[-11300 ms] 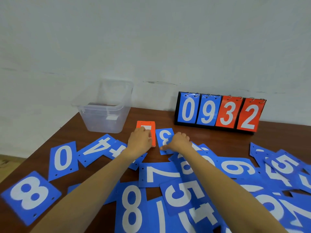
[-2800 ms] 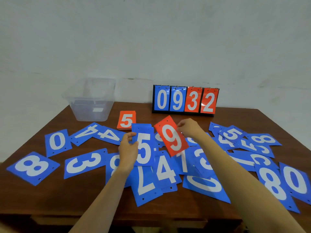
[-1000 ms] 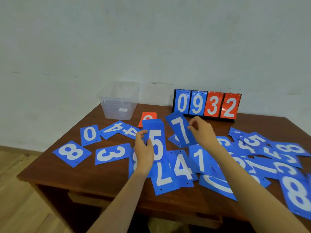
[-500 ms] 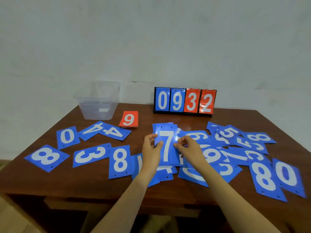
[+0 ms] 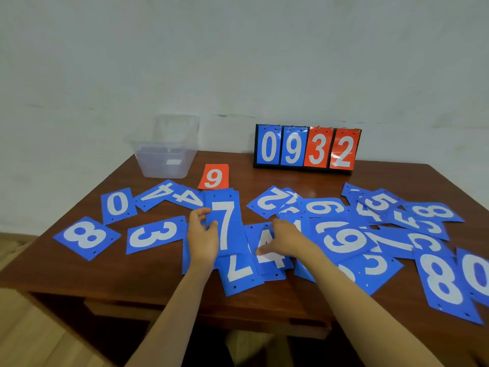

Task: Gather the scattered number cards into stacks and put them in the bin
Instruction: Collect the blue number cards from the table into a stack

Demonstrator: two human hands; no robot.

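My left hand (image 5: 202, 238) grips a stack of blue cards with a 7 on top (image 5: 226, 221), held above the table. My right hand (image 5: 284, 238) rests flat on a blue 4 card (image 5: 267, 254) lying on the table, fingers spread over it. A small stack of orange cards with a 9 on top (image 5: 213, 177) lies near the clear plastic bin (image 5: 165, 152) at the back left. Several blue number cards lie scattered on the brown table (image 5: 148, 271), among them an 8 (image 5: 86, 238), a 3 (image 5: 154, 234) and a 0 (image 5: 117, 205).
A flip scoreboard (image 5: 307, 149) reading 0932 stands at the back by the wall. A dense overlapping heap of blue cards (image 5: 370, 234) covers the table's right half. The table's front edge runs close to my forearms.
My right hand has left the blue stack and dropped onto the 4 card to the right. My left hand keeps the stack with the 7 on top.
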